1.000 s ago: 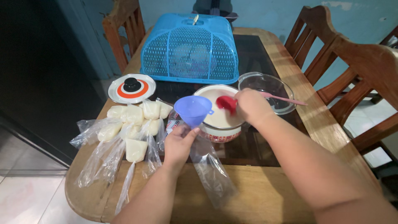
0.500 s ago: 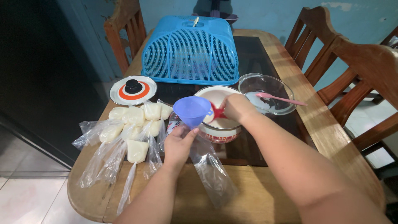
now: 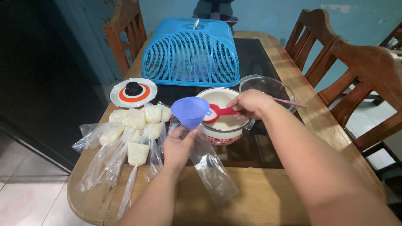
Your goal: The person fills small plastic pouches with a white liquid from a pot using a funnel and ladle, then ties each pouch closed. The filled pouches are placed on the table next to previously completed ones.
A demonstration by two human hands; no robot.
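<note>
Wooden table (image 3: 268, 196), glass inset. Left hand (image 3: 178, 146) pinches blue plastic funnel (image 3: 190, 111) into clear plastic bag (image 3: 213, 171). Right hand (image 3: 251, 104) grips red plastic scoop (image 3: 217, 113) over white enamel pot (image 3: 224, 125). Best poured slowly, scoop lip just beyond left fingertips, funnel upright.

Blue funnel (image 3: 190, 111), red scoop (image 3: 217, 113), blue mesh food cover (image 3: 191, 52), orange-ringed white lid (image 3: 133, 92), pink spoon (image 3: 291, 102)

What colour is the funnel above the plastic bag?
Light blue-violet funnel, clearest in the head view.
</note>
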